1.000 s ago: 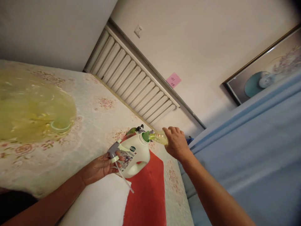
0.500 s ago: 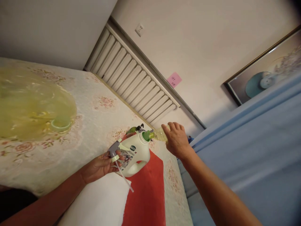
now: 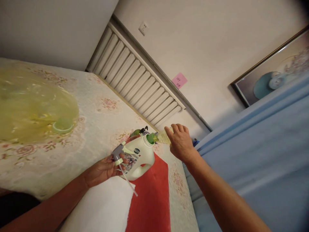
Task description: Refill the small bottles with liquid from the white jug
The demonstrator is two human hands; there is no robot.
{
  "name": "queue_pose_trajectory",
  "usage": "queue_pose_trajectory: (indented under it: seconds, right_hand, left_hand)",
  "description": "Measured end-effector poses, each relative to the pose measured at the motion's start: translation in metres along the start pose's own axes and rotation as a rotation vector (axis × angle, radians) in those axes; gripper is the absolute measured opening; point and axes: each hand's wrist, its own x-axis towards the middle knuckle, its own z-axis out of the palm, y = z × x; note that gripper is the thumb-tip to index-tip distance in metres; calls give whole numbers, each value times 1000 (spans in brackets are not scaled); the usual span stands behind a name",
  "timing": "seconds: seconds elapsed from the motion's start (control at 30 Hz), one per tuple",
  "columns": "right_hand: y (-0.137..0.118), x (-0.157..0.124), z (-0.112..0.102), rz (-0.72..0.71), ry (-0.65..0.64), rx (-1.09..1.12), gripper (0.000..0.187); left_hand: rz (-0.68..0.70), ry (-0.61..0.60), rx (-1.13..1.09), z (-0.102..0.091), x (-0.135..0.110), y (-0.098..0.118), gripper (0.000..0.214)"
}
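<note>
Two hands work over a floral-patterned tabletop (image 3: 101, 125) beside a white slatted radiator cover (image 3: 137, 83).
Right hand (image 3: 180, 143) grips a tipped clear bottle (image 3: 162, 137) at a white jug (image 3: 137, 158); left hand (image 3: 103, 170) fingers clasp a spray trigger head (image 3: 118, 154).

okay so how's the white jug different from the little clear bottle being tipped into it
The white jug is opaque and bulky, with a handle; the clear bottle is slim and see-through, showing yellowish liquid. The jug sits upright against the left hand; the bottle lies tipped in the right hand, its green neck at the jug's mouth. Both are open plastic containers.
</note>
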Motion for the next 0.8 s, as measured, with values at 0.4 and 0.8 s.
queue_pose_trajectory:
  seconds: [0.4,0.8]
  right_hand:
    - [-2,-4,11,30,-3,58,64]
    - [-57,-109,92,361,37,1004,65]
  left_hand:
    - [17,-10,39,5,-2,3,29]
    - [147,218,86,30,-24,-9,30]
